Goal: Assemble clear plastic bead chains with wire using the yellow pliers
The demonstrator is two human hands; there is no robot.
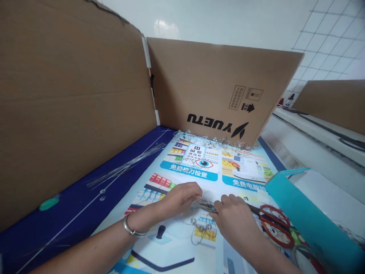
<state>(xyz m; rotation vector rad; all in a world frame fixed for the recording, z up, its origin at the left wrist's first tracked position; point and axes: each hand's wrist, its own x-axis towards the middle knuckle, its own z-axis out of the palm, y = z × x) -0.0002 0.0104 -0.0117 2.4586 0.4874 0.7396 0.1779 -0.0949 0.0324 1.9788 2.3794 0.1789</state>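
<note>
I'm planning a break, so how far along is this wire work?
Apparently done: the tangled wire pieces gathered along the upright cardboard, too small to count.
In hand: a beaded wire at the left hand, with pliers in the right hand.
Probably left: the straight wires lying at left, which look unworked.

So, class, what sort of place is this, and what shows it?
Probably a makeshift craft workspace: pliers in the right hand, beaded wire beside them, red-handled scissors nearby, and a cardboard panel screening the work surface.
</note>
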